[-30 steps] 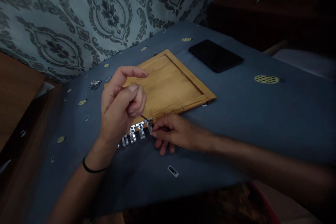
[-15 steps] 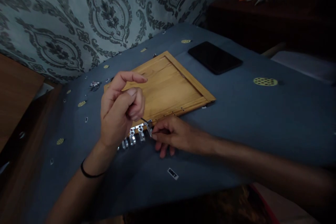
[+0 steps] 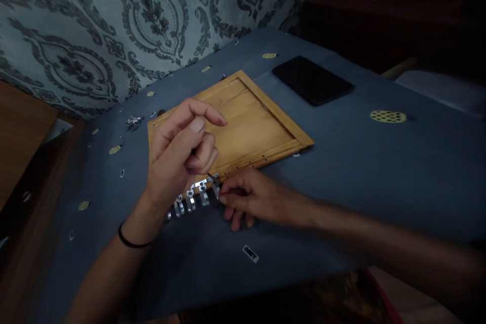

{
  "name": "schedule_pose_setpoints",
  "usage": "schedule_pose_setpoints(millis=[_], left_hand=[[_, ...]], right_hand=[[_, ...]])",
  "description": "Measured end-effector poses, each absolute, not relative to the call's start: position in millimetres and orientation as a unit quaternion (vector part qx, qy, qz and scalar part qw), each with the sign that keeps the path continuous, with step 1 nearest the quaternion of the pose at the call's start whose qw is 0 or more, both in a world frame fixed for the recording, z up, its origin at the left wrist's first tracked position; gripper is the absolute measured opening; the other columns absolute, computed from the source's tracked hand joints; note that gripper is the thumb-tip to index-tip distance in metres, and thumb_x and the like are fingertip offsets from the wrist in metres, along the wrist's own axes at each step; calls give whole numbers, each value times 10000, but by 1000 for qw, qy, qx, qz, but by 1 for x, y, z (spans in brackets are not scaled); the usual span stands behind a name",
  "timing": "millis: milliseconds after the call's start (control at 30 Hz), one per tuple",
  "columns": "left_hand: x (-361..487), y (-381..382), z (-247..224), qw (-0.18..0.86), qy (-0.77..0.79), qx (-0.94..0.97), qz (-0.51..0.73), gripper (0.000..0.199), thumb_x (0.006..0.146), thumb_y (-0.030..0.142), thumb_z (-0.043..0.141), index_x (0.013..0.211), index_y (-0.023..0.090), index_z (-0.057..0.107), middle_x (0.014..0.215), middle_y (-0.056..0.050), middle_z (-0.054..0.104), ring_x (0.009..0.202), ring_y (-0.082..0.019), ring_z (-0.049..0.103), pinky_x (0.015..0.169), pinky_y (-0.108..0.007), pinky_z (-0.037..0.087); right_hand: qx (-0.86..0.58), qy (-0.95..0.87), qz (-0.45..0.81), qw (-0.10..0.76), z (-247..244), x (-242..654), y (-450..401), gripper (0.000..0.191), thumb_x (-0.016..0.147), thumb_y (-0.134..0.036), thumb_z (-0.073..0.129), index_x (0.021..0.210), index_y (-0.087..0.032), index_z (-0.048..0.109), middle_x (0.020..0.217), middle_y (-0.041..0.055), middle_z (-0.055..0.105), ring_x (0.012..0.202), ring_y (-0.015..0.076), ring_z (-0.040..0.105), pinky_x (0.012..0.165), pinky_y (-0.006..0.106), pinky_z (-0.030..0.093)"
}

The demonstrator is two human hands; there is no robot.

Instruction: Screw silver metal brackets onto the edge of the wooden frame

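Note:
My left hand is raised over the near edge of the wooden board, its fingers curled and the index finger bent forward. A thin dark rod comes out below its curled fingers and points at the end metal hook; the rest of the rod is hidden. With thumb and index finger, my right hand pinches this metal hook at the board's edge. Several more silvery hooks sit in a row to its left, partly behind my left wrist. Small dark holes dot the edge to the right.
A blue tablecloth with yellow prints covers the table. A black tablet lies beyond the board to the right. A small pile of shiny metal pieces lies at the left. A patterned wall rises behind the table.
My left hand has turned slightly and shifted right, with its index finger reaching farther over the board. My right hand stays at the same hook. The view has moved a little.

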State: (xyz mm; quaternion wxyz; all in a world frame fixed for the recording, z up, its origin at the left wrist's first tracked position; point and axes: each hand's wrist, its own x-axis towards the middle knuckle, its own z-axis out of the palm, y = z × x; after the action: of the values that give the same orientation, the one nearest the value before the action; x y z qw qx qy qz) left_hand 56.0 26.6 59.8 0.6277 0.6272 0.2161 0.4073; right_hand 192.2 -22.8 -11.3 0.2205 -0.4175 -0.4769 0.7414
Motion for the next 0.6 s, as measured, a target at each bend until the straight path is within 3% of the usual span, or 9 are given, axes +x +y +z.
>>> schedule_pose_setpoints(millis=[367, 600], left_hand=[[48, 45, 63, 700, 134, 639, 289, 161, 943, 204, 513, 888, 191, 663, 478, 112, 157, 348, -33, 100, 374, -161, 198], [49, 36, 62, 694, 153, 665, 230, 148, 953, 187, 516, 934, 173, 662, 498, 101, 263, 369, -35, 161, 408, -185, 234]], right_hand=[[-409, -480, 745, 217, -13, 193, -22, 201, 953, -137, 530, 756, -135, 575, 656, -2, 650, 506, 61, 638, 418, 120, 430], [-427, -488, 732, 209, -10, 191, -22, 245, 966, -130, 520, 723, -134, 555, 638, -12, 648, 486, 54, 636, 410, 120, 440]])
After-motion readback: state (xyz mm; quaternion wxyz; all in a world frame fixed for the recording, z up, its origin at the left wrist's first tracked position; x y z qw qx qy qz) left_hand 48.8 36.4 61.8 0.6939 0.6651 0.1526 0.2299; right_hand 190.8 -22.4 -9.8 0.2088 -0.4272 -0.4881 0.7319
